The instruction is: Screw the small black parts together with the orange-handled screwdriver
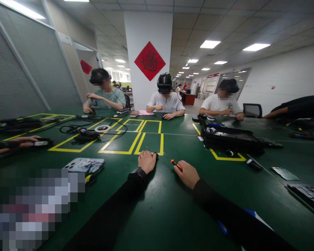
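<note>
My left hand [147, 161] rests as a closed fist on the green table [162, 209], and a small dark object shows at its far side near the yellow tape line; what it is I cannot tell. My right hand [187, 174] is closed on a small screwdriver [173, 162] with an orange and black handle, its thin shaft pointing up and left over the table. Both forearms wear black sleeves, and a watch sits on my left wrist.
Yellow tape rectangles [136, 141] mark the table. A large black device [231, 139] lies to the right, with small parts near it. A phone [83, 164] lies at left, cables and a tape ring [102, 128] beyond. Three people sit across; other arms reach in from both sides.
</note>
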`<state>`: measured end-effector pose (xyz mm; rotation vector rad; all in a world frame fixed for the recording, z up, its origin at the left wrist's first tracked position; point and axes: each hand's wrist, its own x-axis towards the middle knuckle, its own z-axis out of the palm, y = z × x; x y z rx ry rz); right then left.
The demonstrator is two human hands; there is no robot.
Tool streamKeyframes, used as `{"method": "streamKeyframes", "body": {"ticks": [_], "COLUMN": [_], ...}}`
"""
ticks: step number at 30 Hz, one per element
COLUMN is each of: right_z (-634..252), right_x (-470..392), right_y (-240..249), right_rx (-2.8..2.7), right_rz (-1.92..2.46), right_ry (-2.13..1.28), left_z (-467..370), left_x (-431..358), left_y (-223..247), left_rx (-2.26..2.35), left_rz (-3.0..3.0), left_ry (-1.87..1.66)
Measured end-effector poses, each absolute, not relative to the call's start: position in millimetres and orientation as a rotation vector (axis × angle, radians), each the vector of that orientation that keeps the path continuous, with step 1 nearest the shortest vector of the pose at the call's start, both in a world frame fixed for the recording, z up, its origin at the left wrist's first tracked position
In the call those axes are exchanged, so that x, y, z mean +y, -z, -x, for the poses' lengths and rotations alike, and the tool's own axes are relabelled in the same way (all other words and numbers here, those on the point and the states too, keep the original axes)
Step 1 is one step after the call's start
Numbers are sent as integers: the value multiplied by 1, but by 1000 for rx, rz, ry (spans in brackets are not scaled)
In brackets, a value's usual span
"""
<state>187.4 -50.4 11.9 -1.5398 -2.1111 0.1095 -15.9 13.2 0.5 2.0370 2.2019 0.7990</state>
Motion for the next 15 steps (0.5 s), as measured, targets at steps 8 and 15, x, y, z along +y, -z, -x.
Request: {"method": "streamKeyframes", "body": {"ticks": [8, 15], "right_z": [-182, -166], "right_x": [-46, -58], "right_y": [-14, -21], "right_rx": [-1954, -1955], "right_rz": [1304, 1111], "right_ry": [-392, -542], "left_z": [-19, -33], "left_x": [-15, -39], "left_y": [-2, -7], "left_rx": [2094, 1860], "left_rz": [-1971, -2148], "left_ry": [-779, -779]}}
